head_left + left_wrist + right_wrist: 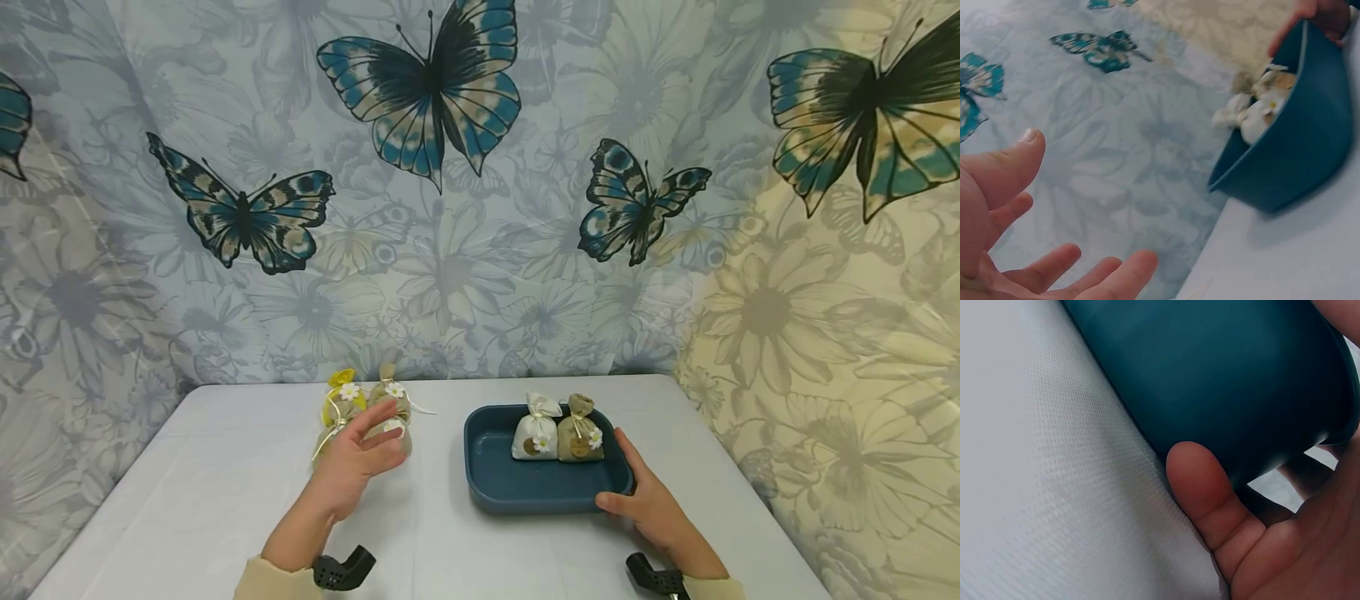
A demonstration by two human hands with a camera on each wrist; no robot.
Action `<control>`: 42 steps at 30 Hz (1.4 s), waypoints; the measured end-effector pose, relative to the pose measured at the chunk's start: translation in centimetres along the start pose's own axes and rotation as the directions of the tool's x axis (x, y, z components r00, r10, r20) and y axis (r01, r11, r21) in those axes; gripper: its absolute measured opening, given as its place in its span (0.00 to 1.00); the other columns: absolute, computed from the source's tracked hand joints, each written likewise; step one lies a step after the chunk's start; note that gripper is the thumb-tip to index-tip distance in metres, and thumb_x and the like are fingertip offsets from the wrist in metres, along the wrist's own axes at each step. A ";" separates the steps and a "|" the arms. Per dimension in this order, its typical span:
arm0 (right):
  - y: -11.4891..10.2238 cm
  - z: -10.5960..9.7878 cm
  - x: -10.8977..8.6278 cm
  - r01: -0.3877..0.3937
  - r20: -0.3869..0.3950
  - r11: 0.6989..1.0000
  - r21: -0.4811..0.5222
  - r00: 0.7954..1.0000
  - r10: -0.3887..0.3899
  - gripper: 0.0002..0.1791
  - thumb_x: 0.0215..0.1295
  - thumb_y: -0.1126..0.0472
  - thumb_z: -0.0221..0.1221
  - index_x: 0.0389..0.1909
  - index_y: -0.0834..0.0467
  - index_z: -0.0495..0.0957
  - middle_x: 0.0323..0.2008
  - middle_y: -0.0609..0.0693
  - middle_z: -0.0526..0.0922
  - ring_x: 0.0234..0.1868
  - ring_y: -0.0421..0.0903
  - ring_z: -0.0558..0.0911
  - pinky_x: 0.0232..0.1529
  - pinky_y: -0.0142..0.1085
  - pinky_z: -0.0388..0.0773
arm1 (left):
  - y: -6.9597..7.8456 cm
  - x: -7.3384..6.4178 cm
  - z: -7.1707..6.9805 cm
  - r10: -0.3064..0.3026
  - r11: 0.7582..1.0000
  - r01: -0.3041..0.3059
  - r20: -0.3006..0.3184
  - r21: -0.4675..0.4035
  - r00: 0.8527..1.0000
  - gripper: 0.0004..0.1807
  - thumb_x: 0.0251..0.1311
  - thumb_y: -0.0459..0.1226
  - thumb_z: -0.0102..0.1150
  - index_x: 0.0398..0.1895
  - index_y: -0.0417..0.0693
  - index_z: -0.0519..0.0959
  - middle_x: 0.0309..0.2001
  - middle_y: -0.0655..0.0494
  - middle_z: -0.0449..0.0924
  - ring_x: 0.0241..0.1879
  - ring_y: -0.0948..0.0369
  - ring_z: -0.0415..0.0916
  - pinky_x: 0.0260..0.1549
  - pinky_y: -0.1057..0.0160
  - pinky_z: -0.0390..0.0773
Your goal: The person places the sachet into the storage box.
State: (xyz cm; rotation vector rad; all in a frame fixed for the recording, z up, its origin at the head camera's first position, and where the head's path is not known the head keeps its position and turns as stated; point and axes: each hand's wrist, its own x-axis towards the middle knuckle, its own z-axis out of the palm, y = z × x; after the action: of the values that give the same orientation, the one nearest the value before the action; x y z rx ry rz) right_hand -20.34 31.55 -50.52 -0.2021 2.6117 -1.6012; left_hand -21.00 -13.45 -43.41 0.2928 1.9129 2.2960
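My left hand [348, 471] is raised over the left of the table, fingers spread and nothing in its grasp. Just beyond it stand several small drawstring sachets, among them one with yellow fabric [341, 377] and a beige one [395, 390]; the hand partly hides them. With thumb and fingers around its right front corner, my right hand [660, 508] holds a dark blue rectangular tray [525, 493]. Inside the tray, a white sachet [531, 427] and a tan sachet [581, 429], each with a white flower, stand side by side at the back.
A white cloth covers the table [442, 554]. Patterned fabric with butterflies [433, 79] and flowers hangs directly behind the table and along both sides. Each wrist wears a black device [343, 570].
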 end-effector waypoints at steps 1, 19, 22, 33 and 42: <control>0.0 0.0 0.0 0.000 0.000 1.000 -0.001 1.000 0.000 0.59 0.61 0.56 0.69 0.81 0.43 0.35 0.79 0.59 0.37 0.75 0.66 0.40 0.65 0.69 0.43 | 0.3 -0.2 -0.6 0.014 1.000 -0.014 -0.011 -0.001 1.000 0.38 0.65 0.27 0.61 0.76 0.41 0.58 0.73 0.40 0.51 0.70 0.39 0.54 0.54 0.50 0.75; 0.0 0.2 0.0 -0.068 0.003 0.995 0.070 0.998 0.068 0.60 0.61 0.58 0.70 0.81 0.45 0.35 0.78 0.62 0.38 0.39 0.56 0.81 0.37 0.41 0.79 | 1.3 -1.4 -8.5 0.014 0.950 0.038 -0.163 0.309 0.987 0.40 0.69 0.34 0.61 0.79 0.46 0.53 0.76 0.41 0.46 0.72 0.40 0.52 0.59 0.54 0.69; 0.0 0.2 0.0 -0.059 -0.002 0.996 0.062 0.998 0.060 0.60 0.61 0.58 0.70 0.81 0.46 0.35 0.78 0.61 0.37 0.49 0.59 0.78 0.39 0.40 0.79 | 0.7 -1.2 -9.3 0.004 0.944 0.056 -0.182 0.326 0.983 0.40 0.67 0.34 0.63 0.79 0.45 0.54 0.75 0.39 0.48 0.71 0.39 0.52 0.61 0.46 0.64; -0.1 0.2 0.1 -0.060 0.000 0.996 0.068 0.998 0.060 0.60 0.61 0.58 0.70 0.81 0.46 0.35 0.78 0.61 0.38 0.40 0.55 0.81 0.39 0.40 0.79 | -1.6 -0.8 -11.7 -0.056 0.944 0.128 -0.234 0.305 0.971 0.41 0.67 0.35 0.63 0.79 0.45 0.53 0.73 0.35 0.53 0.64 0.43 0.63 0.47 0.66 0.76; -0.1 0.2 0.1 -0.051 0.001 0.997 0.052 0.999 0.051 0.59 0.61 0.58 0.70 0.81 0.45 0.35 0.78 0.61 0.36 0.54 0.59 0.76 0.44 0.43 0.79 | -3.1 -0.3 -12.7 -0.116 0.954 0.184 -0.277 0.235 0.954 0.41 0.67 0.33 0.63 0.79 0.45 0.53 0.73 0.34 0.53 0.52 0.61 0.75 0.48 0.61 0.78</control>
State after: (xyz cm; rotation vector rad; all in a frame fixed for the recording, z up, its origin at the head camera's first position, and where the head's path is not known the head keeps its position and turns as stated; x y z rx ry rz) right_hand -20.41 31.30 -50.52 -0.1303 2.5506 -1.6496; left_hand -23.76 -25.10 -48.70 -0.1364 2.2768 2.0714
